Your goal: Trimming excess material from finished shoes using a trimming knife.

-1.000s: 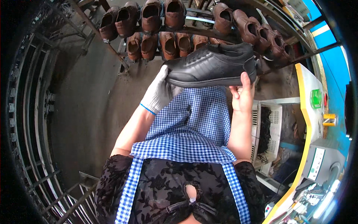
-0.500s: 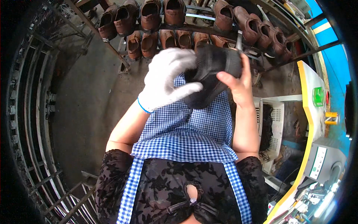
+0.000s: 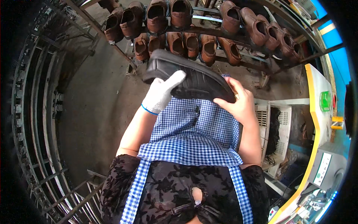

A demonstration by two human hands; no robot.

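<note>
A black shoe [image 3: 197,80] is held up in front of my apron, turned on its side with its sole edge toward the rack. My left hand [image 3: 162,91], in a white knit glove with a blue cuff, grips its left end, the thumb lying along the upper. The bare right hand [image 3: 238,100] holds the other end, thumb on the near side and fingers over the far edge. The shoe's opening cannot be made out. A blue-and-white checked apron [image 3: 190,145] hangs below the shoe.
Rows of brown shoes [image 3: 156,16] stand on a metal rack [image 3: 209,31] ahead. To the right are a white plastic crate [image 3: 285,130] with dark stuff in it and a yellow-edged bench [image 3: 315,112] bearing a grey machine [image 3: 328,164]. Metal rails [image 3: 46,138] run along the left.
The black shoe has swung from a slanted, end-on position to lying sideways across my front. My gloved left hand has moved from beside it to grip its left end; the right hand has shifted lower.
</note>
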